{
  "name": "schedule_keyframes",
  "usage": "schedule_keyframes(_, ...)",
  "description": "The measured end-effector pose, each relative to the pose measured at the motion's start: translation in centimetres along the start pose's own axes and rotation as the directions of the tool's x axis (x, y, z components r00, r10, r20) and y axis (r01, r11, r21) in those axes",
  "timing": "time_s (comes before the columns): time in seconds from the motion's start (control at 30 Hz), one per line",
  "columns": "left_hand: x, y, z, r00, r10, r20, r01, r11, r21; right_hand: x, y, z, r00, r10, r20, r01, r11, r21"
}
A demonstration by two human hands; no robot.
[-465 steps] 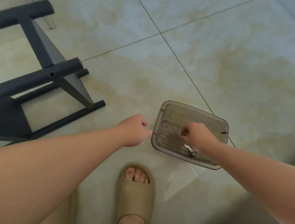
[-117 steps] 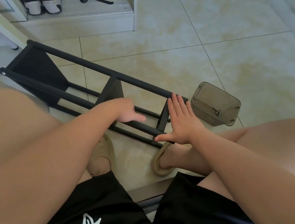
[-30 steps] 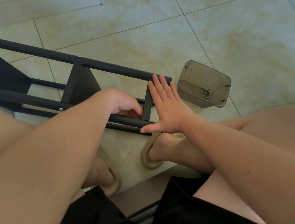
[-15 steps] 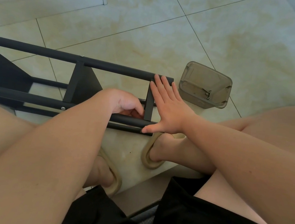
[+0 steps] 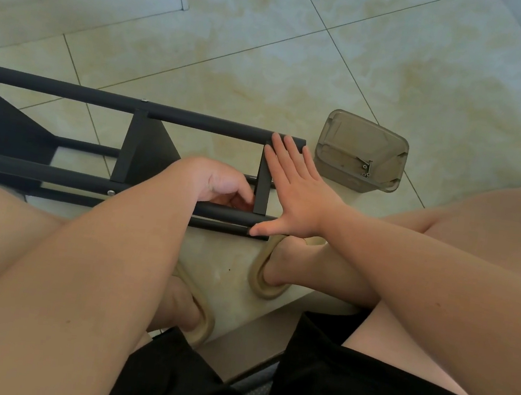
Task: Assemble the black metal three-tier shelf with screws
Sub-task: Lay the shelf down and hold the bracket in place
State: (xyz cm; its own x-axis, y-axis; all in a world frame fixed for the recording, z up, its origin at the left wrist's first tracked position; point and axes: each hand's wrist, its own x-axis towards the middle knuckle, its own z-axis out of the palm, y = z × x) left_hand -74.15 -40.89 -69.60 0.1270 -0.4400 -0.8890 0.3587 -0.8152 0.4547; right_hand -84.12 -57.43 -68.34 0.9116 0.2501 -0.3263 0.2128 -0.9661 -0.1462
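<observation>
Right hand [image 5: 298, 198] flat against the end of the black shelf [image 5: 196, 122], left hand [image 5: 221, 186] tucked inside its frame.

The shelf lies on its side on the tiled floor [image 5: 301, 71], just in front of the seated person's knees, with its long tubes running left to right. The right hand's fingers are straight and spread. Its palm presses the end panel [image 5: 262, 191], the fingertips reach the far tube and the thumb lies at the near tubes' ends. The left hand curls its fingers beside that same panel, between the tubes. Its fingertips are hidden, so I cannot tell whether it pinches anything. A silver screw head [image 5: 110, 192] shows on the near tube. Near the shelf's right end, not touching it, a smoky plastic box [image 5: 342, 135] holds a few small screws [image 5: 366, 170]. A beige sandal [image 5: 263, 283] sits just below the shelf's end.
</observation>
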Motion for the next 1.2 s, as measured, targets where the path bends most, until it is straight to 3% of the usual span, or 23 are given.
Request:
schedule_keyframes(0.13, 0.21, 0.09, 0.32, 0.998, 0.026, -0.055, -0.021, 0.996, 0.087, -0.01, -0.05, 0.01, 1.0, -0.001, -0.001, 0.001, 1.0, -0.001)
schedule_keyframes(0.4, -0.02, -0.04, 0.2, 1.0, 0.015, 0.005, -0.015, 1.0, -0.007, -0.01, -0.1, 0.04, 1.0, 0.002, 0.005, -0.002, 1.0, -0.003)
schedule_keyframes(0.63, 0.57, -0.18, 0.19, 0.997, 0.045, -0.064, -0.039, 0.996, 0.085, -0.09, -0.12, -0.03, 1.0, 0.004, 0.009, -0.004, 1.0, -0.009)
schedule_keyframes(0.83, -0.05, -0.01, 0.27, 0.999, 0.036, 0.012, -0.036, 0.999, -0.019, -0.11, -0.11, -0.02, 1.0, 0.005, 0.008, -0.005, 1.0, -0.018)
schedule_keyframes(1.0, 0.43, -0.05, 0.4, 0.994, 0.046, -0.099, -0.035, 0.993, 0.112, -0.13, -0.08, -0.01, 1.0, 0.004, 0.01, -0.004, 1.0, -0.016)
schedule_keyframes(1.2, 0.3, -0.21, 0.25, 0.999, 0.046, -0.01, -0.046, 0.999, -0.021, -0.12, -0.08, 0.04, 1.0, 0.003, 0.009, -0.003, 1.0, -0.017)
